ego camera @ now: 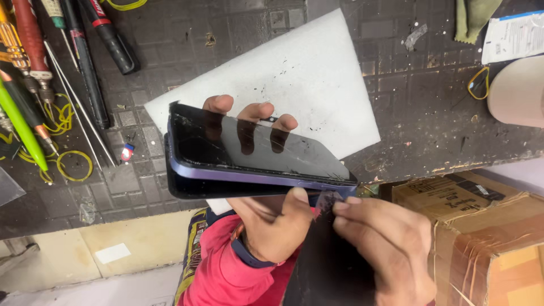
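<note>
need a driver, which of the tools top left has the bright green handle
The bright green tool at the far left edge; the others beside it have red or black handles.

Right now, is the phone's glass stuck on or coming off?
Coming off. The cracked screen is lifted from the phone body, with a gap along the left edge.

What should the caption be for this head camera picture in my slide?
Left hand holds a cracked phone while right hand slips a thin pick into its edge.

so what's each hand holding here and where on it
The left hand grips the cracked phone across its back, fingertips over the far edge, thumb on the near edge. The right hand pinches a small pick at the phone's near corner.
</note>
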